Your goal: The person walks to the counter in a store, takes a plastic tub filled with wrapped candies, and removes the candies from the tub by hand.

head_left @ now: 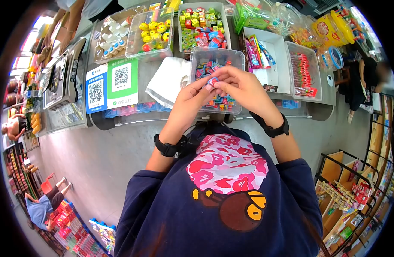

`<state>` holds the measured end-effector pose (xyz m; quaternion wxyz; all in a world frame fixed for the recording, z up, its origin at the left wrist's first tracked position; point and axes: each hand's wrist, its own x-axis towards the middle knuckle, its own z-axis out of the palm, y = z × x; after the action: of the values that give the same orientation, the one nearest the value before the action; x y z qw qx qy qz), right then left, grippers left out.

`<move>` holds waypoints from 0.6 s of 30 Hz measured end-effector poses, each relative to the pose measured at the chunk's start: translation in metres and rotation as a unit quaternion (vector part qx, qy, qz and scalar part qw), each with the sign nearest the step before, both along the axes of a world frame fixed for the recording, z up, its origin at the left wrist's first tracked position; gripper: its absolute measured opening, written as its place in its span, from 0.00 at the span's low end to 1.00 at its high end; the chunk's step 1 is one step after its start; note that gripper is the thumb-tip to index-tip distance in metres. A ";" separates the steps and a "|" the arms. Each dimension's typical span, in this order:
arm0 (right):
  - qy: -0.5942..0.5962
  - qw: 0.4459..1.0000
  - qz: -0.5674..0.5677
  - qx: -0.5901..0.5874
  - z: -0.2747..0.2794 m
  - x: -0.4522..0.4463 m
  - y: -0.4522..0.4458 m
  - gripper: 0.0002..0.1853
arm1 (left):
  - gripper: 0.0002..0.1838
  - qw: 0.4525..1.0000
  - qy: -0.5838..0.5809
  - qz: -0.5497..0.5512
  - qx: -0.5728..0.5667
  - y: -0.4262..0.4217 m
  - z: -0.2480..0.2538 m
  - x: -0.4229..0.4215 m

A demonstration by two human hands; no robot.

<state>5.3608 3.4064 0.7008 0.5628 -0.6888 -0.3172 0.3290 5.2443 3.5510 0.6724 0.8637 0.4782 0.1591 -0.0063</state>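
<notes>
Between my fingertips is a small wrapped candy (213,80), mostly blue and red. My left hand (193,95) pinches it from the left with thumb and fingers. Closed on its other side is my right hand (240,85), thumb and forefinger meeting at the wrapper. Both hands are above a clear plastic bin (237,107) on the counter. Many similar wrapped candies (220,103) lie in that bin, partly hidden by my fingers. A white plastic bag (168,79) lies just left of the bin.
Left of the bag stand blue and green QR code signs (125,92). Behind are a bin of yellow ball-shaped items (139,49) and a box of small packets (201,21). To the right are a white box (274,79) and a bin of red sticks (303,73). Other people are farther off.
</notes>
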 end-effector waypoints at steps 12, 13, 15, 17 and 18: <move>-0.100 0.994 0.039 0.016 0.009 -0.004 -0.010 0.08 | 0.26 0.993 -0.045 -0.107 -0.023 0.009 0.014 -0.008; -0.145 0.988 0.050 0.020 0.010 -0.005 -0.009 0.08 | 0.26 0.993 -0.036 -0.115 -0.007 0.009 0.014 -0.009; -0.189 0.980 0.050 0.017 0.013 -0.009 -0.008 0.08 | 0.26 0.993 -0.026 -0.118 -0.006 0.008 0.012 -0.010; -0.234 0.971 0.049 0.015 0.012 -0.011 -0.006 0.08 | 0.25 0.992 -0.017 -0.122 -0.005 0.005 0.016 -0.009; -0.238 0.970 0.048 0.026 0.011 -0.012 -0.006 0.08 | 0.25 0.994 -0.001 -0.110 -0.022 0.002 0.019 -0.010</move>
<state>5.3490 3.4008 0.7119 0.4727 -0.7163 -0.4829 0.1740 5.2344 3.5531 0.6918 0.8684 0.4736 0.1040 -0.1044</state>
